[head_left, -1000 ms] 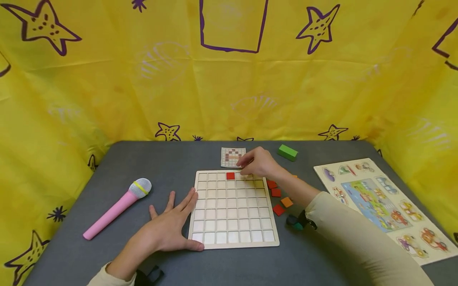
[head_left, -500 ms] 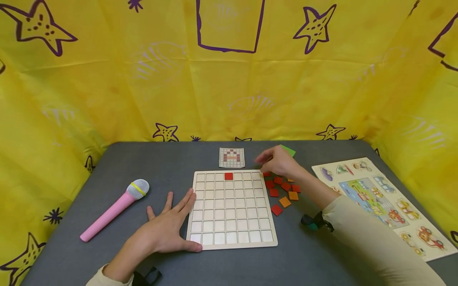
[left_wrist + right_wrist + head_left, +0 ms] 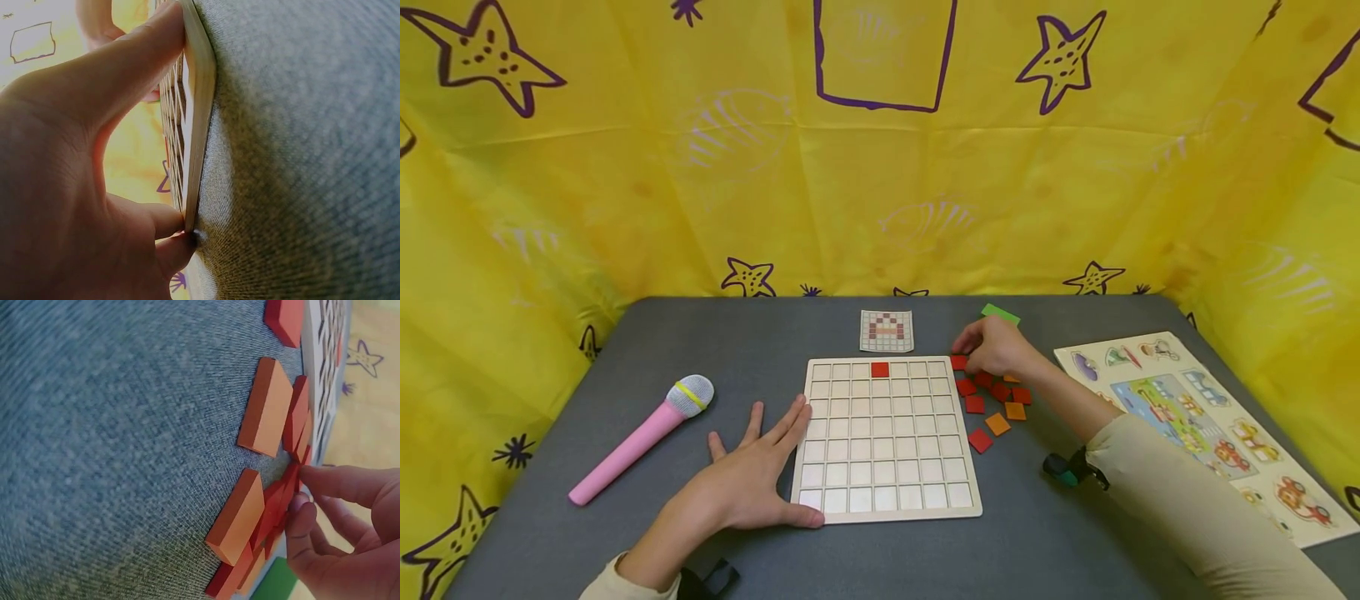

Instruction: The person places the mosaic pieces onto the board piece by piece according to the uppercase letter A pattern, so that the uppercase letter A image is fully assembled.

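A pale wooden grid board [image 3: 887, 515] lies mid-table, with one red tile [image 3: 880, 370] in its far row. My left hand [image 3: 748, 483] is spread at the board's near left corner. In the left wrist view, its thumb [image 3: 125, 72] lies against one edge and its fingertips touch another. Beyond the board's far right corner, my right hand [image 3: 996, 346] reaches down over loose red tiles [image 3: 974, 404]. In the right wrist view, the index fingertip is right at a red tile [image 3: 304, 454]; a gap shows between it and the thumb [image 3: 303, 515].
Orange tiles [image 3: 997, 424] lie among the red ones. Behind the board is a small pattern card [image 3: 886, 331]; a green block [image 3: 1001, 314] stands beyond my right hand. A pink toy microphone [image 3: 632, 450] lies left, and a picture puzzle [image 3: 1180, 417] lies right, partly behind my sleeve.
My right hand has moved right from over the board's far edge to the loose tiles, and lower. My left hand keeps its place on the board.
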Available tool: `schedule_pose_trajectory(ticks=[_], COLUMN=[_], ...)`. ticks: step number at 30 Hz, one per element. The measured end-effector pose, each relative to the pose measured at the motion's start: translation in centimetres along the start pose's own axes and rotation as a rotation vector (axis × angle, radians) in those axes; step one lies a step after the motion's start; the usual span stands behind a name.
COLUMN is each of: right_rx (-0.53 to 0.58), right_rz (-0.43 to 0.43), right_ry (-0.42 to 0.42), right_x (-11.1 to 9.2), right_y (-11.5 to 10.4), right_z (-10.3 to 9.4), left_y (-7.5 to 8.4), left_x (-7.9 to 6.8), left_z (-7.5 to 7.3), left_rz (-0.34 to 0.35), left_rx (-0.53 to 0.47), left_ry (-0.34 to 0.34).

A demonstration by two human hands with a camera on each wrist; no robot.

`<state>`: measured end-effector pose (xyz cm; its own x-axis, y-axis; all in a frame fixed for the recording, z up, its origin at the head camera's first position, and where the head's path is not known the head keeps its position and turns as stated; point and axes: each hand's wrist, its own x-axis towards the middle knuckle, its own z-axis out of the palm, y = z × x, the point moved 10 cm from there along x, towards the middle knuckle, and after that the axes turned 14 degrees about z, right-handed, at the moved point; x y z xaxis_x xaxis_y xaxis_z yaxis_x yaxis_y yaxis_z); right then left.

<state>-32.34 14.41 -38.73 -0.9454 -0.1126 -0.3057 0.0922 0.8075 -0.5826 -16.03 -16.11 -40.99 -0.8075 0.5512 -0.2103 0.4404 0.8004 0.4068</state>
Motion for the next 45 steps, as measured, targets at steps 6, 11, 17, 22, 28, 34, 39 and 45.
schedule_pose_trajectory(ticks=[6,11,17,22,28,34,39,45], right_rx=[-0.039,-0.056,-0.042,0.001,0.053,0.14,0.182,0.223], right_rz=[0.025,0.025,0.02,0.023,0.044,0.077,0.078,0.049], right_ry=[0.012,0.019,0.023,0.016,0.013,-0.006,-0.032,-0.061], right_x=[0.2,0.3,0.3,0.4,0.2,-0.2,-0.6,-1.0], right_y=[0.0,0.1,0.4,0.8,1.2,1.4,1.2,0.4], right_z=[0.3,0.4,0.3,0.1,-0.4,-0.9,-0.6,0.2], left_y=[0.0,0.0,-0.1,-0.1,0.0,-0.1,0.0,0.0], left_x=[0.1,0.1,0.1,0.2,0.2,0.2,0.1,0.2], left_z=[0.0,0.0,0.1,0.1,0.2,0.1,0.0,-0.1], left_rz=[0.002,-0.001,-0.007,-0.004,-0.002,-0.003,-0.001,0.001], left_rx=[-0.012,-0.01,-0.006,-0.008,-0.006,0.005,0.009,0.008], left_ry=[-0.004,-0.006,-0.014,-0.013,-0.012,-0.003,0.0,-0.002])
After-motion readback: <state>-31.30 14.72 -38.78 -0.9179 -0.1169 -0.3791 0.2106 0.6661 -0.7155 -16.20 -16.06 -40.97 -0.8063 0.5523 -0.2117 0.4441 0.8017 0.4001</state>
